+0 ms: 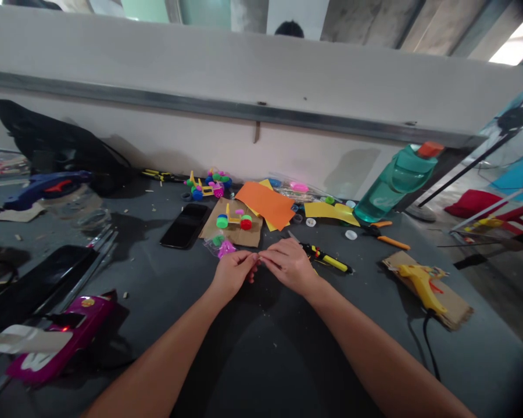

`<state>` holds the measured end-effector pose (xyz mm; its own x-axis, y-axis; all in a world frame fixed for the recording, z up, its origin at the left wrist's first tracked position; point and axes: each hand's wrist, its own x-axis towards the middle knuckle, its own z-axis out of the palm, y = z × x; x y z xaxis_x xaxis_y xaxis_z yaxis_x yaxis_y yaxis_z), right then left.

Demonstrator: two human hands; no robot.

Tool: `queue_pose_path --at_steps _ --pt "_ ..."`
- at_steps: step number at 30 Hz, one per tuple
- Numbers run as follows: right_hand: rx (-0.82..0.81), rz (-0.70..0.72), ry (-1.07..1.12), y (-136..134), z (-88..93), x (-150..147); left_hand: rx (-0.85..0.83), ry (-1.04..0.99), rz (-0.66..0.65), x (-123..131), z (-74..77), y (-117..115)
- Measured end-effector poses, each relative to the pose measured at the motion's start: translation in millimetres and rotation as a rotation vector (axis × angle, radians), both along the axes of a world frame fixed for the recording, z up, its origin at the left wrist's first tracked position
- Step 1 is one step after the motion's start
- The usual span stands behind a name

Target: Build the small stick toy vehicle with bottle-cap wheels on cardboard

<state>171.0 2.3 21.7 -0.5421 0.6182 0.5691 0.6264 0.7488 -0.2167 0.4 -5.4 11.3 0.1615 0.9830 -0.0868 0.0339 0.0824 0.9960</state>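
Observation:
My left hand (pixel 234 271) and my right hand (pixel 287 264) meet over the dark table, fingertips pinched together on a small thing I cannot make out. Just beyond the left hand lies a small clear bag with pink and green pieces (pixel 221 245). Behind it a piece of brown cardboard (pixel 235 232) carries a yellow stick with a green cap and a red cap (pixel 234 220). A yellow and black utility knife (pixel 326 258) lies right of my right hand. An orange sheet (pixel 265 204) rests behind the cardboard.
A black phone (pixel 185 225) lies left of the cardboard. A yellow glue gun (pixel 421 281) rests on cardboard at right. A teal bottle (pixel 392 183), orange pliers (pixel 386 235), a blue glue gun (pixel 43 187) and a pink case (pixel 61 342) surround the work area. A white wall stands behind.

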Motion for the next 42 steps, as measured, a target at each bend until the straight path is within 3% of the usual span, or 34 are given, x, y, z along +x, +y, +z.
queue_pose_path --at_steps 4,8,11,15,17,21,24,27,31,33,36,42 --pt "-0.059 -0.049 0.011 5 9.2 -2 0.03 0.009 0.081 1 0.7 1" --pt "-0.178 -0.241 -0.062 12 34.2 12 0.037 -0.035 0.163 -2 -2.4 3" --pt "-0.278 -0.389 -0.242 7 46.5 34 0.067 -0.042 0.205 -4 -3.4 4" --pt "-0.448 -0.639 -0.511 -19 34.7 63 0.096 -0.051 0.247 -4 -0.7 4" --pt "-0.503 -0.693 -0.569 -31 22.3 73 0.089 -0.067 0.249 -4 0.5 3" --pt "-0.567 -0.741 -0.513 -35 6.5 82 0.062 -0.107 0.247 -2 -0.2 3" --pt "-0.628 -0.795 -0.397 -28 7.8 84 0.043 -0.126 0.277 -2 -2.1 4" --pt "-0.785 -0.736 -0.151 -31 18.7 83 0.032 -0.15 0.339 -4 -3.0 6" --pt "-1.227 -0.477 0.263 -57 35.4 65 0.043 -0.188 0.435 -5 -2.5 8" --pt "-1.372 -0.346 0.355 -69 39.2 48 0.049 -0.182 0.465 -5 -1.9 8" --pt "-1.37 -0.244 0.4 -76 38.2 22 0.054 -0.164 0.481 -5 -1.3 7" --pt "-1.312 -0.201 0.425 -68 32.4 0 0.085 -0.13 0.456 -3 -2.3 5"
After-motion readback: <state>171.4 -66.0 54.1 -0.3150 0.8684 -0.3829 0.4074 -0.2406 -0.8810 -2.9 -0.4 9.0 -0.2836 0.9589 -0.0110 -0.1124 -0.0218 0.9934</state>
